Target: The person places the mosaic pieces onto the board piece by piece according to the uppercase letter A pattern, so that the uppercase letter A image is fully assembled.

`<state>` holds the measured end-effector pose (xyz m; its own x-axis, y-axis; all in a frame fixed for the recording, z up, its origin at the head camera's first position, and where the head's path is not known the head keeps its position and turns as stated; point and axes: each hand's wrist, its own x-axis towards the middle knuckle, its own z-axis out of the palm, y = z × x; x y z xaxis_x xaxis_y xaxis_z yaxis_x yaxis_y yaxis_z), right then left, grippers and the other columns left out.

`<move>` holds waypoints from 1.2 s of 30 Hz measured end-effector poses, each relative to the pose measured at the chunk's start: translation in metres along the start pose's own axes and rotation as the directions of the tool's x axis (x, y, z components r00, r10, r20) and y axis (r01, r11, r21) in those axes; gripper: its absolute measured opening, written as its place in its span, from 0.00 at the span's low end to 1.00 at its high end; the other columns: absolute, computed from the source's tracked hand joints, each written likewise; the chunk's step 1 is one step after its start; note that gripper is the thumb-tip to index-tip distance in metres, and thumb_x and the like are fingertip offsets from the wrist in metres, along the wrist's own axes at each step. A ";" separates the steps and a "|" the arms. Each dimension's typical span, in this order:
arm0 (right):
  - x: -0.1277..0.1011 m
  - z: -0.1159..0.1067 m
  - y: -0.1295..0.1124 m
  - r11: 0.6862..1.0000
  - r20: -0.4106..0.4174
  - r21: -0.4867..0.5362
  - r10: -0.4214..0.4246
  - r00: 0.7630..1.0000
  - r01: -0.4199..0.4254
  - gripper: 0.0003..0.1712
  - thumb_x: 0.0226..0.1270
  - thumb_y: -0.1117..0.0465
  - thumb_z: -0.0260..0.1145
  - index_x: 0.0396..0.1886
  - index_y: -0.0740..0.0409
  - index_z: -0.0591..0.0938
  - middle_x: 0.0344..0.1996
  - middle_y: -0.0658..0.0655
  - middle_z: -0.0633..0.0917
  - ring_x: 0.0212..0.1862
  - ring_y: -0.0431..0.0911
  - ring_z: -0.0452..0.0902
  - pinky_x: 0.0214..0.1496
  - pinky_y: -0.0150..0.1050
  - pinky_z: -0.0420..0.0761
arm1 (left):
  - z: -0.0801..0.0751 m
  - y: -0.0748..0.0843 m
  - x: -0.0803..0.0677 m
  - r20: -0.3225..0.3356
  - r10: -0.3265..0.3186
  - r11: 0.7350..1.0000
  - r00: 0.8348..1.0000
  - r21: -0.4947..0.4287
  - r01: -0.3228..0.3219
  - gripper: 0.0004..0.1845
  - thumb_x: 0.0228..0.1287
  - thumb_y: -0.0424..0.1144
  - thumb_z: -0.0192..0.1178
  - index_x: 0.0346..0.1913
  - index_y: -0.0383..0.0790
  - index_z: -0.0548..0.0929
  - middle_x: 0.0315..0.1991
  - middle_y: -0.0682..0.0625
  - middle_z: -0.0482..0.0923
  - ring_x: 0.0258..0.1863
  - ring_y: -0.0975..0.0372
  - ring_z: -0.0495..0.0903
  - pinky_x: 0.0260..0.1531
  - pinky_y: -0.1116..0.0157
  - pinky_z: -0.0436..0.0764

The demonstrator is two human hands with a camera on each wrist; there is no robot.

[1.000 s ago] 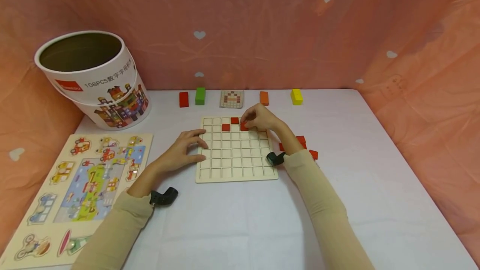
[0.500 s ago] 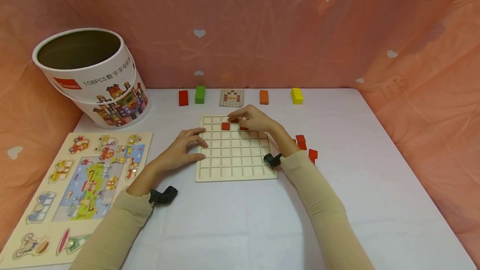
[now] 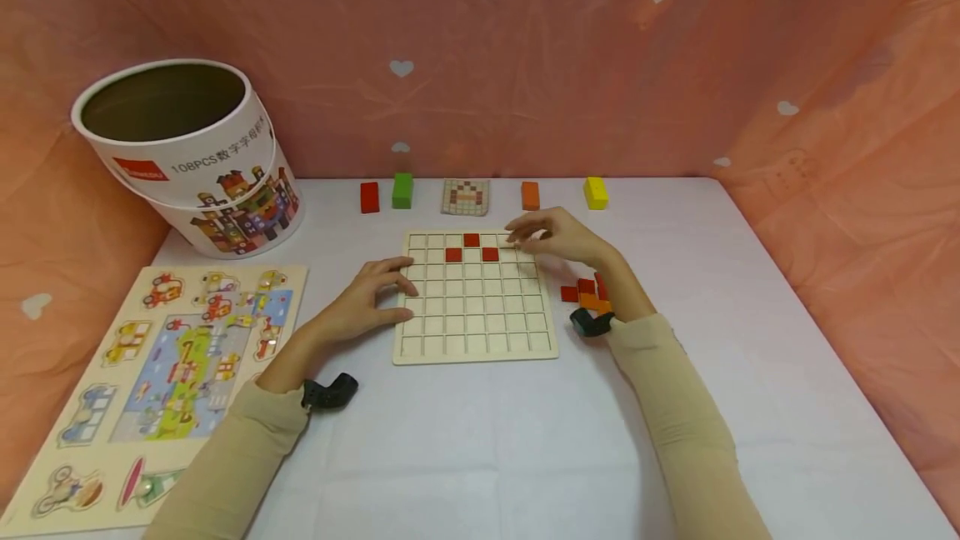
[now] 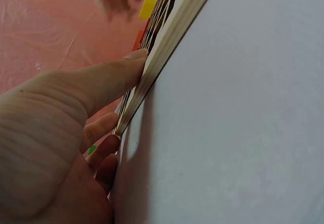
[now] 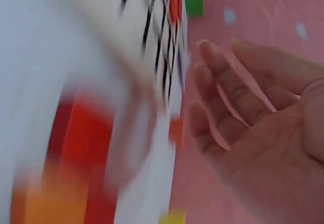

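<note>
A pale wooden grid board [image 3: 465, 315] lies on the table, with one red square tile [image 3: 471, 240] in its far row. Two more, a left red tile [image 3: 453, 255] and a right red tile [image 3: 490, 254], sit one row nearer. My left hand [image 3: 363, 300] rests against the board's left edge, thumb and fingers spread along it; the left wrist view shows the thumb [image 4: 114, 79] touching the edge. Over the far right corner hovers my right hand [image 3: 566, 236]; its fingers [image 5: 238, 95] are loosely bent and hold nothing in the right wrist view.
Loose red tiles [image 3: 586, 285] and orange pieces [image 3: 595, 304] lie right of the board. Behind it stand red [image 3: 369, 197], green [image 3: 402, 191], orange [image 3: 530, 196] and yellow [image 3: 596, 193] blocks and a pattern card [image 3: 465, 197]. A bucket [image 3: 180, 157] and picture puzzle [image 3: 225, 277] occupy the left.
My right hand went from the right red tile to the far-row tile, then lifted away to the right, uncovering all three tiles. The left hand has stayed on the board's edge.
</note>
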<state>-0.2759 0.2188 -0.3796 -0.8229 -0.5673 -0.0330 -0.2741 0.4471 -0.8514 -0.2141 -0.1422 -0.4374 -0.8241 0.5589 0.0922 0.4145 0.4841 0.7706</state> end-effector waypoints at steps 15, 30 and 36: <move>-0.101 -0.045 0.043 0.968 -0.011 -0.131 0.213 0.977 -0.213 0.18 0.62 0.75 0.64 0.53 0.71 0.81 0.49 0.66 0.83 0.47 0.56 0.74 0.49 0.36 0.76 | -0.001 0.002 0.000 0.006 -0.017 1.000 1.000 0.003 0.017 0.13 0.59 0.37 0.72 0.45 0.41 0.84 0.75 0.39 0.59 0.74 0.43 0.50 0.70 0.39 0.49; -0.096 -0.039 0.040 0.961 -0.087 -0.170 0.206 0.975 -0.218 0.14 0.65 0.73 0.64 0.50 0.68 0.83 0.46 0.63 0.84 0.46 0.54 0.74 0.48 0.34 0.76 | -0.001 0.004 0.001 0.020 -0.024 1.000 1.000 -0.013 0.024 0.12 0.60 0.37 0.72 0.45 0.41 0.84 0.75 0.42 0.59 0.75 0.45 0.50 0.70 0.40 0.51; -0.050 -0.026 0.013 0.989 -0.116 -0.089 0.111 0.987 -0.121 0.15 0.68 0.70 0.64 0.52 0.71 0.83 0.46 0.66 0.86 0.44 0.55 0.78 0.47 0.31 0.78 | -0.003 0.004 0.000 0.026 -0.005 1.000 1.000 -0.019 0.006 0.12 0.60 0.36 0.71 0.46 0.40 0.85 0.75 0.40 0.59 0.75 0.44 0.50 0.70 0.39 0.50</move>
<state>-0.2511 0.2706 -0.3751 -0.9002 -0.4303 -0.0662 -0.2155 0.5725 -0.7911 -0.2134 -0.1426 -0.4327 -0.8160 0.5735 0.0720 0.4023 0.4741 0.7832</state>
